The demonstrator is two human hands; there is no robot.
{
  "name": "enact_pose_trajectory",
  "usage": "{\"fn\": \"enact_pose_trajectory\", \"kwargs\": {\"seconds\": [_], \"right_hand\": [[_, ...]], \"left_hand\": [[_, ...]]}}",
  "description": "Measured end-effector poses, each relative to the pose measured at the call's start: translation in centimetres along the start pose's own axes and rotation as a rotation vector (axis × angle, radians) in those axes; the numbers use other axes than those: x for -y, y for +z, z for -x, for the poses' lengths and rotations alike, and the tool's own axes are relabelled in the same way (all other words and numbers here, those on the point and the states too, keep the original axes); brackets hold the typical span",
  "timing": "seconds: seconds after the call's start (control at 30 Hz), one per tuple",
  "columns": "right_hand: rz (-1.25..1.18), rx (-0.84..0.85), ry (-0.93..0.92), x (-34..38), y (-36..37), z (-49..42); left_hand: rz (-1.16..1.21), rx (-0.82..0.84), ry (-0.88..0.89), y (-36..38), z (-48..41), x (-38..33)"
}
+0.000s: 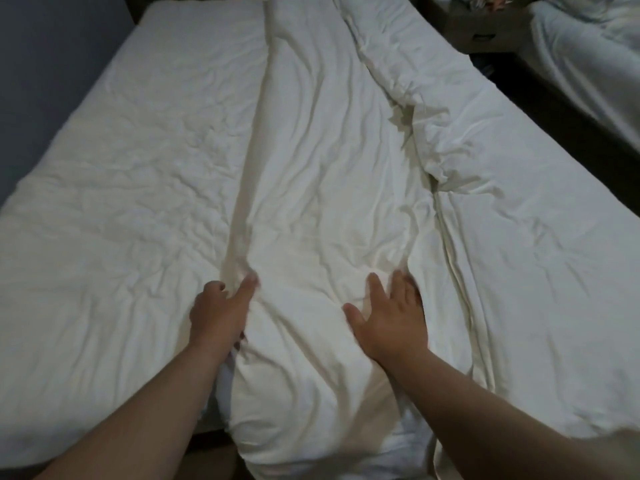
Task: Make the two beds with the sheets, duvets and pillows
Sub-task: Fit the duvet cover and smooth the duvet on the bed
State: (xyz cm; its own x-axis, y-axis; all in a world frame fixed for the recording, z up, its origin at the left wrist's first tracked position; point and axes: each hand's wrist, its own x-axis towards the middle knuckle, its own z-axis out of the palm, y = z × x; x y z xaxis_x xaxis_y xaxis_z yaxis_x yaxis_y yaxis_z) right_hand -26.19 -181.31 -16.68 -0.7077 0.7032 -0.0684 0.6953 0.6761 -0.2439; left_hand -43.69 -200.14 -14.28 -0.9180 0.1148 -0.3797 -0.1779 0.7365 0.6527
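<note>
The right hand (389, 320) presses flat on the folded duvet (322, 174), fingers spread. The left hand (218, 308) touches the duvet's left edge beside the sheet (121, 174), fingers curled; I cannot tell whether they pinch it.

No readable text, labels or numbers anywhere.

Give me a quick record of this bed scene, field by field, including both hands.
sheet: wrinkled, uncovered on the bed's left side
duvet: bunched lengthwise over the middle and right side
left hand: at the duvet's left edge, one finger extended, grip unclear
right hand: flat on the duvet, fingers spread
second bed: top right, bedding rumpled
</note>
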Motion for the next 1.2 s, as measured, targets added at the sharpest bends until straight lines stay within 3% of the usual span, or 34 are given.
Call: {"fn": "enact_pose_trajectory", "kwargs": {"seconds": [0.13,0.23,0.3,0.43,0.5,0.53,0.63,0.7,0.8,0.9,1.0,1.1,1.13,1.2], "right_hand": [[0.064,0.053,0.137,0.1,-0.2,0.3],[0.066,0.096,0.151,0.3,-0.8,0.0],[0.044,0.113,0.155,0.2,-1.0,-0.2],[-0.130,0.072,0.150,0.1,-1.3,-0.3],[-0.140,0.079,0.129,-0.3,-1.2,0.0],[-0.141,0.082,0.120,-0.6,-1.1,0.2],[-0.176,0.043,0.113,-1.0,-0.7,0.9],[-0.180,0.026,0.117,-1.0,-0.5,1.2],[-0.159,0.004,0.110,-0.8,-0.3,1.4],[-0.158,0.002,0.096,-0.3,-0.5,1.4],[-0.207,0.020,0.055,0.0,-1.3,0.8],[-0.328,0.042,-0.102,1.6,-2.2,0.1],[-0.354,0.020,-0.161,2.1,-2.2,-0.1],[-0.369,-0.036,-0.188,2.4,-2.1,-0.3]], "left_hand": [[-0.069,0.174,0.070,1.4,0.4,-0.7],[0.305,0.256,-0.002,1.3,0.7,-0.4],[0.579,0.399,-0.155,0.5,1.2,-0.7],[0.854,0.719,-0.370,-2.0,1.6,-0.7],[0.686,0.570,-0.337,-1.5,2.0,0.0],[0.459,0.409,-0.265,-1.0,2.4,0.5],[-0.203,-0.120,0.188,-0.1,3.7,1.8],[-0.314,-0.249,0.431,-0.1,4.1,1.4],[-0.352,-0.006,0.318,1.3,3.2,0.4],[-0.275,0.077,0.215,2.8,2.1,-0.4],[0.284,0.142,0.094,1.3,1.0,-0.9],[0.822,0.300,-0.048,-2.7,1.0,-0.7],[0.842,0.309,-0.066,-3.1,0.7,0.2],[0.576,0.220,-0.057,-3.1,1.0,2.1]]}}
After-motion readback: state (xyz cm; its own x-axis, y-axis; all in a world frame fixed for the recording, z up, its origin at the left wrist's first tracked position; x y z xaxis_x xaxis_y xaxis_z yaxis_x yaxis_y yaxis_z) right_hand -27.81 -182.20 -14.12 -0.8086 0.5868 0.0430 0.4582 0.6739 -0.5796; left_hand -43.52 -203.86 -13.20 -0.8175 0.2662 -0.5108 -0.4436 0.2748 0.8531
